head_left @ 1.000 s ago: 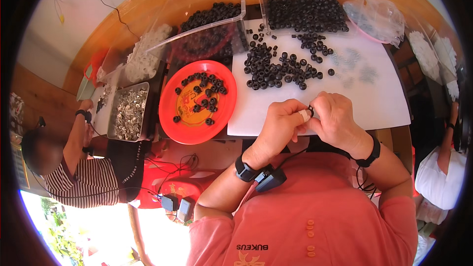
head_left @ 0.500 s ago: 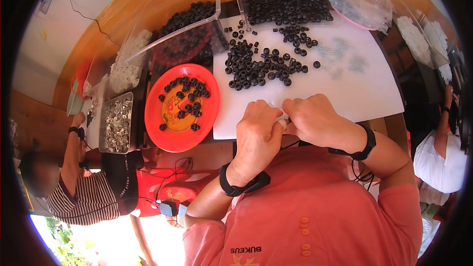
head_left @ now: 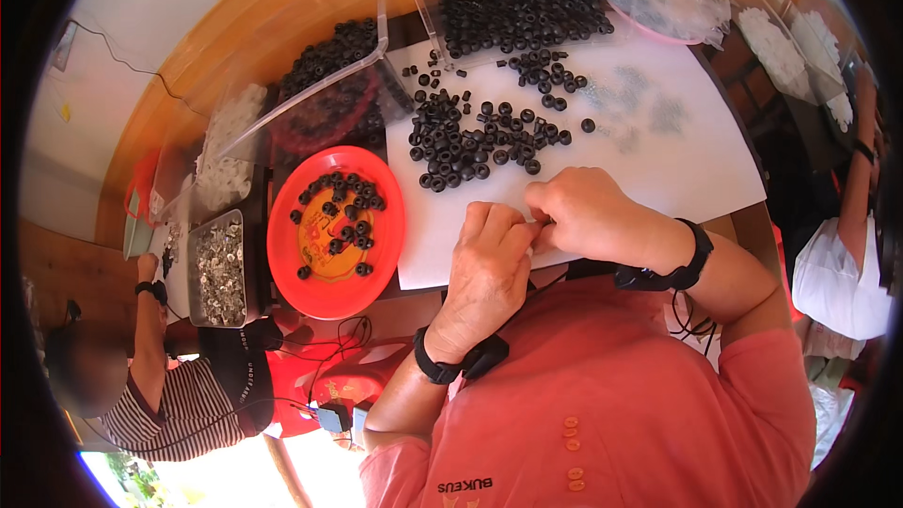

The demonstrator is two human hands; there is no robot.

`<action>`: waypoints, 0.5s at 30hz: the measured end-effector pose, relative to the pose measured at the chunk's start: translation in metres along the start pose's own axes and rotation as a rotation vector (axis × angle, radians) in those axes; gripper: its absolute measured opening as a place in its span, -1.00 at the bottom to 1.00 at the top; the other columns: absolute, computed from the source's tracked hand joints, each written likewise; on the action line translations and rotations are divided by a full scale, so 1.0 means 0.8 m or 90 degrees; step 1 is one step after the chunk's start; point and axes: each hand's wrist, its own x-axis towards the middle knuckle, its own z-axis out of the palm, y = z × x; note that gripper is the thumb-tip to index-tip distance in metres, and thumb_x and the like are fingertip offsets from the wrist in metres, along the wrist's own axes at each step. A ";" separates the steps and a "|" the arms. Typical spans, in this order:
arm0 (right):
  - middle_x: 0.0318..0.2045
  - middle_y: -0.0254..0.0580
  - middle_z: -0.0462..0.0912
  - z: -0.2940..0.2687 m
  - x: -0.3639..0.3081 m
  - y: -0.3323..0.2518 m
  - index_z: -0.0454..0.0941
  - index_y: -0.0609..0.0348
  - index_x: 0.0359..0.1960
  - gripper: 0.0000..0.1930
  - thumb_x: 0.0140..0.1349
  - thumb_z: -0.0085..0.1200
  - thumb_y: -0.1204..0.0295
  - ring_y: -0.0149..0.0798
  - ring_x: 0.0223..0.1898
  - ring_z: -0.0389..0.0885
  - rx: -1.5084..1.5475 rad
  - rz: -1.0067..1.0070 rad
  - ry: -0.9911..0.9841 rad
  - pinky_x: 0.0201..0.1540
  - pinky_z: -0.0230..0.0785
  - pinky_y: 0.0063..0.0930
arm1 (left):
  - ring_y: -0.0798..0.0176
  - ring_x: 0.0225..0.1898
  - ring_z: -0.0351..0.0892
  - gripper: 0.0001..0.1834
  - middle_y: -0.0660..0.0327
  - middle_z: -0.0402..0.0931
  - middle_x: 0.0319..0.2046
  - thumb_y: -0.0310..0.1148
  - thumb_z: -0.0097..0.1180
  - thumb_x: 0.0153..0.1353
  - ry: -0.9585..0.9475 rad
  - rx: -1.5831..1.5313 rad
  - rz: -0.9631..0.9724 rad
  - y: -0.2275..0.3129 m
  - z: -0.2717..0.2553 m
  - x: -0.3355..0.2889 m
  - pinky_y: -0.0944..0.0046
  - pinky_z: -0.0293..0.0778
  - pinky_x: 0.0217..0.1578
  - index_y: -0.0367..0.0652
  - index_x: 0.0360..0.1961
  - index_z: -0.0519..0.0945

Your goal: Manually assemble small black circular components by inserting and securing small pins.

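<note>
My left hand point(head_left: 489, 259) and my right hand point(head_left: 597, 221) meet at the near edge of a white sheet point(head_left: 677, 169). Both are closed, fingertips pressed together, and a small dark bit shows between them. What they hold is mostly hidden by the fingers. Beyond them on the sheet lies a loose pile of small round black parts with holes point(head_left: 456, 146). To the left of my hands, a red plate point(head_left: 390, 226) holds more black parts with knobs on them.
Transparent bins of black parts point(head_left: 527, 9) stand at the back. A bag point(head_left: 682, 0) rests in a pink bowl at the back right. Tiny clear pieces point(head_left: 630, 99) lie on the sheet. A metal tray of small parts point(head_left: 221, 273) is at left. Other people sit on both sides.
The view has shifted slightly, so the table's things sit a little lower and further left. My hands stay together; the white piece seen between my fingers is now hidden.
</note>
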 end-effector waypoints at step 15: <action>-0.55 -0.15 0.65 -0.022 0.006 0.032 0.62 0.37 -0.40 -0.88 0.00 0.26 0.62 -0.33 -0.56 0.59 0.368 0.106 -0.177 -0.51 0.40 -0.45 | 0.04 -0.23 0.36 -0.79 0.16 0.48 -0.35 -0.63 0.26 0.00 0.032 0.019 -0.023 0.001 0.021 0.014 0.12 0.38 -0.21 -0.26 -0.28 0.63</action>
